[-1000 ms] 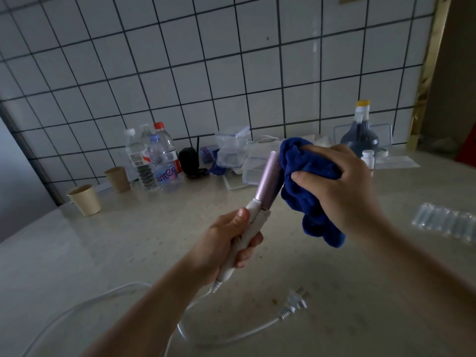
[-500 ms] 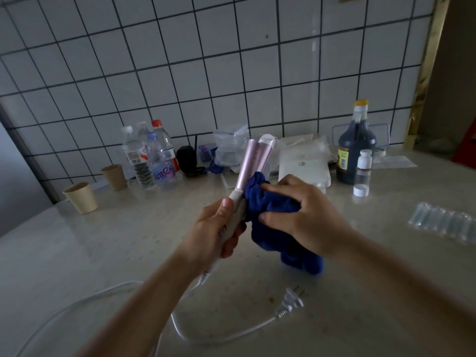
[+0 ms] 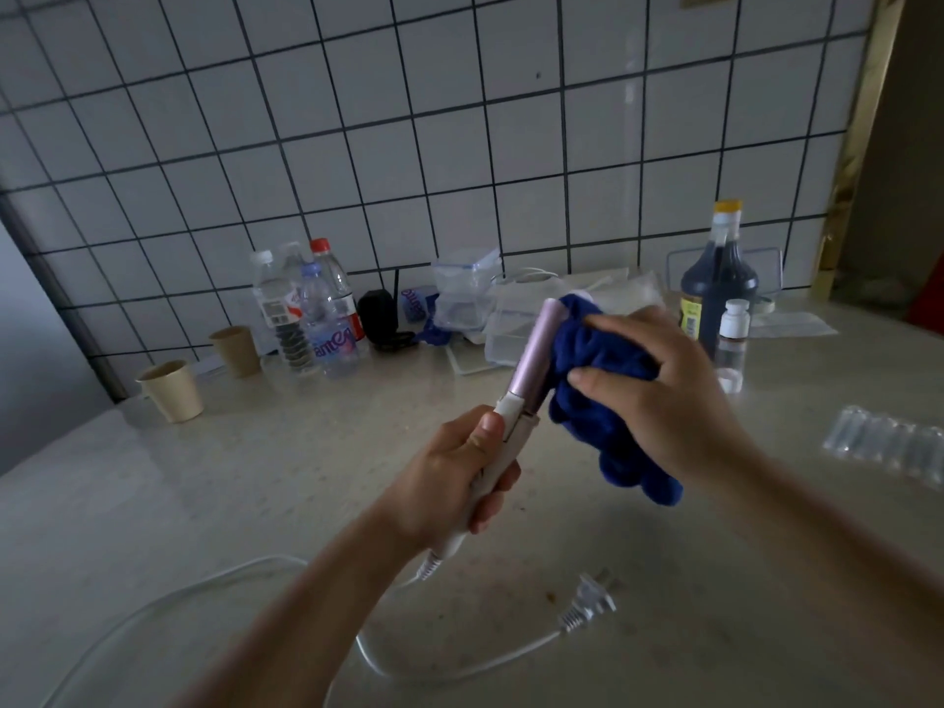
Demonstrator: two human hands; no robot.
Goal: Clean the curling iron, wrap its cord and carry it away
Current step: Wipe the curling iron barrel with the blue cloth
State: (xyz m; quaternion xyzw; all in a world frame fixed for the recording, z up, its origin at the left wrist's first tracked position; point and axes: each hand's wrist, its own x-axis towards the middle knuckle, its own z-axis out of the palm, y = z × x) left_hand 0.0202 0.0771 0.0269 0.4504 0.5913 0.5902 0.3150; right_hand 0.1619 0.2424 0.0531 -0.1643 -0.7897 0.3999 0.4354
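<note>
The table (image 3: 153, 503) is crowded along its far edge, at twelve o'clock from the person, with water bottles (image 3: 316, 319) and a dark bottle (image 3: 717, 293). The cord (image 3: 459, 671) lies slack and unwrapped, looping from six o'clock round to its plug (image 3: 587, 602) at about five. The right hand (image 3: 669, 390) has its fingers curled round a bunched blue cloth (image 3: 603, 390), pressing it to the barrel. The left hand (image 3: 459, 477) grips the white handle of the curling iron (image 3: 531, 360), held above the table with its tip toward twelve.

I'd worry that a long stroke toward one o'clock would knock over the small white-capped bottle (image 3: 734, 339) close behind that hand. If the iron were carried off with the cord loose, the plug could drag and catch on something.
</note>
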